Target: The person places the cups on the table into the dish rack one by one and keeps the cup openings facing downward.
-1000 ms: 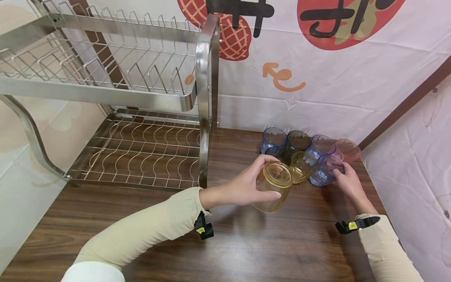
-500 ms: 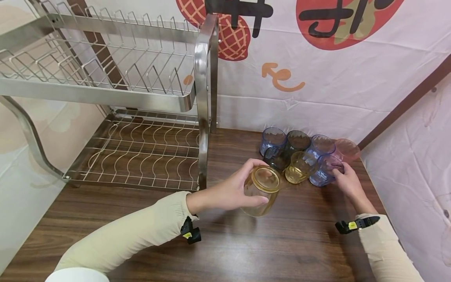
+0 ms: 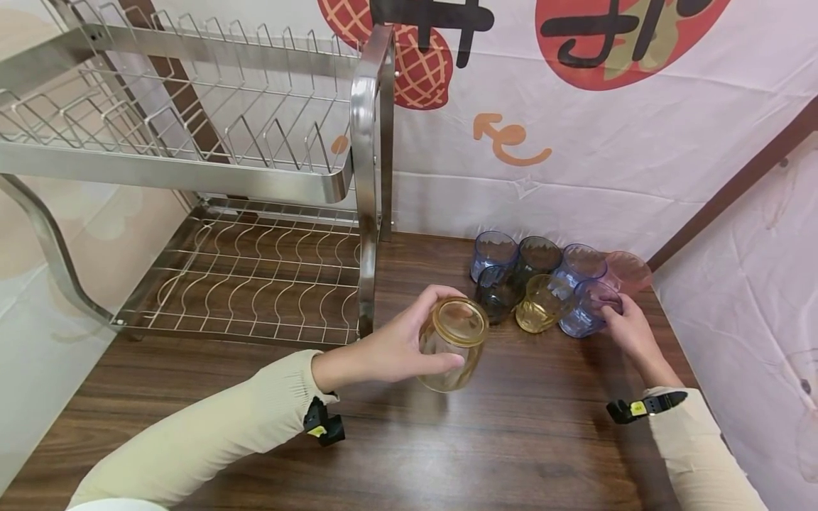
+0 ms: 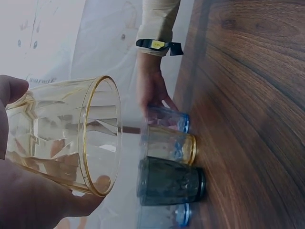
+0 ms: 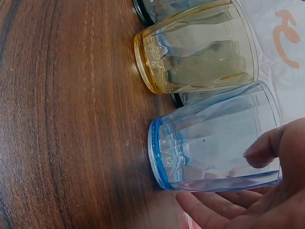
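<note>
My left hand [image 3: 409, 341] holds a clear yellow drinking glass [image 3: 450, 355] in the air over the table, thumb on the near side and fingers round the far side. The glass is upside down; in the left wrist view its open rim [image 4: 102, 136] faces the tabletop. At the right, my right hand [image 3: 629, 330] grips a blue glass [image 3: 581, 312] by its upper edge, and this glass stands upright on the table. A second yellow glass [image 3: 540, 309] and a dark grey glass [image 3: 495, 298] stand to its left in the front row.
Behind them, along the printed cloth wall [image 3: 447, 163], stand a blue glass [image 3: 488, 252], a dark glass [image 3: 540, 252], another blue glass [image 3: 584, 259] and a pink glass [image 3: 629, 270]. A two-tier metal dish rack [image 3: 367, 177] occupies the left side of the wooden table [image 3: 486, 440].
My left hand has carried the upside-down yellow glass leftward, away from the group of glasses, uncovering the dark front glass. The right hand has stayed at the blue glass.
</note>
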`<action>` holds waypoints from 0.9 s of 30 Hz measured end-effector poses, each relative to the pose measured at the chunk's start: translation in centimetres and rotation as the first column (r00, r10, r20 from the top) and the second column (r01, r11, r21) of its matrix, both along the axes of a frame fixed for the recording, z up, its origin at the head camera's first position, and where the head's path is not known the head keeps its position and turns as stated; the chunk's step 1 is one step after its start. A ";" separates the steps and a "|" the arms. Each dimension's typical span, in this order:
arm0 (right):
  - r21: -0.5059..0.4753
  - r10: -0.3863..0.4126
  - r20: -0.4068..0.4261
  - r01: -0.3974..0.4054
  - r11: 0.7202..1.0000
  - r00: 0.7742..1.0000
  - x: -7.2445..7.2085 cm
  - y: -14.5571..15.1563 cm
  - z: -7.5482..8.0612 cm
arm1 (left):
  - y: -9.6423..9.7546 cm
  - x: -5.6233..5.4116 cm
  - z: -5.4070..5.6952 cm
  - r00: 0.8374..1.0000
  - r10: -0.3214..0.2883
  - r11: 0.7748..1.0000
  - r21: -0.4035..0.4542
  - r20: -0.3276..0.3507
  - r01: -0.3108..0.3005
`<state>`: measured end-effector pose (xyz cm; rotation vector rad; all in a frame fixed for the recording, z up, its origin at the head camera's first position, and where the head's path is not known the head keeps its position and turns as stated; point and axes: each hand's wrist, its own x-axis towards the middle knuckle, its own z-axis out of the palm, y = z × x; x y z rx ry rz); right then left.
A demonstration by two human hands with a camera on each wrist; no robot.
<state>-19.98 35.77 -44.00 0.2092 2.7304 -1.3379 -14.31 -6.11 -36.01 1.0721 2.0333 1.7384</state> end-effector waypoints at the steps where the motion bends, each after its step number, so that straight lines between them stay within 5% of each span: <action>1: -0.002 0.002 -0.001 -0.002 1.000 1.000 0.0 0.0 0.0 | -0.2 0.0 0.0 1.000 0.005 1.000 -0.003 -0.005 -0.005; 27: -0.001 0.008 0.044 -0.008 1.000 0.999 -0.1 0.0 0.1 | -5.5 0.3 0.6 0.998 0.051 0.999 -0.004 -0.034 -0.051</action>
